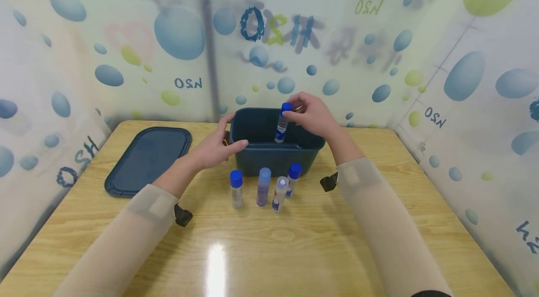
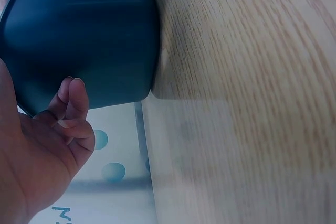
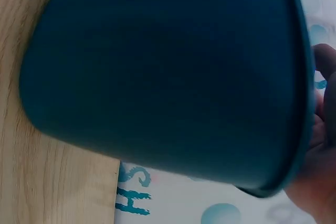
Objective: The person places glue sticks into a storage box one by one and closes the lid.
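Note:
My right hand (image 1: 313, 112) pinches a glue stick (image 1: 281, 124) by its blue cap, holding it upright over the opening of a dark blue plastic bin (image 1: 273, 161). At the bin's left end, my left hand (image 1: 210, 147) holds the rim, thumb toward the front and index finger toward the back. In the left wrist view, the other fingers (image 2: 79, 98) curl beside the bin's outer wall. Before the bin stand a blue-capped glue tube (image 1: 236, 189), a violet tube (image 1: 263, 187), a clear tube with a pale top (image 1: 280, 194) and another blue-capped tube (image 1: 294, 180).
A dark blue lid (image 1: 147, 161) lies flat on the wooden table (image 1: 269, 250), left of the bin. Printed curtain-like walls (image 1: 269, 72) rise behind the table and on both sides. Bare wood extends in front of the tubes.

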`<state>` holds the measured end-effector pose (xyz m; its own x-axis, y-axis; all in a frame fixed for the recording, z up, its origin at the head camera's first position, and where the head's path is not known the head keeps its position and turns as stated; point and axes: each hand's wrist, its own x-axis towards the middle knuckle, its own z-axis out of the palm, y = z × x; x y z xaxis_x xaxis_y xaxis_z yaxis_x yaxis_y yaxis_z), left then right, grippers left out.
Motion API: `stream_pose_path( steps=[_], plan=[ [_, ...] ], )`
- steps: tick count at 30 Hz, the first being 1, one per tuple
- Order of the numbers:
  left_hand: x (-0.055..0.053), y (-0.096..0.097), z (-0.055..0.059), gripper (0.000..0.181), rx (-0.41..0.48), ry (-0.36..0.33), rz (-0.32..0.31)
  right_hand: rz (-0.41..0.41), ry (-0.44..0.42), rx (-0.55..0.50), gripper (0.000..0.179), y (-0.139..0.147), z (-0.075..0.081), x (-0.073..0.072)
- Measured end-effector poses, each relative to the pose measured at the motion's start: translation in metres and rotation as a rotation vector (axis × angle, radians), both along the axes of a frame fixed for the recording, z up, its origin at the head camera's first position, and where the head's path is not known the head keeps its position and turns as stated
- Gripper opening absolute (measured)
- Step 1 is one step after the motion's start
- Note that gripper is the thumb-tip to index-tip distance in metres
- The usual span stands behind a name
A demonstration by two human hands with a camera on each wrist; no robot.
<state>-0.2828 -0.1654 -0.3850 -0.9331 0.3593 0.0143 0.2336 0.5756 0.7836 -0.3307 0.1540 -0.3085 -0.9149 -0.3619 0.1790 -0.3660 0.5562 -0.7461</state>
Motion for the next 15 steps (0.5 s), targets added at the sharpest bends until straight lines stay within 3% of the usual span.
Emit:
stream_pose_path(
  steps=[6,15],
  plan=[
    [-0.001,0.0,0.0,0.101,-0.011,-0.004,0.01,0.065,-0.032,0.043,0.037,-0.011,-0.005,-0.011],
    [-0.003,0.0,0.0,0.101,0.005,-0.013,0.006,0.093,-0.06,0.094,0.033,-0.024,-0.008,-0.026]
  ],
)
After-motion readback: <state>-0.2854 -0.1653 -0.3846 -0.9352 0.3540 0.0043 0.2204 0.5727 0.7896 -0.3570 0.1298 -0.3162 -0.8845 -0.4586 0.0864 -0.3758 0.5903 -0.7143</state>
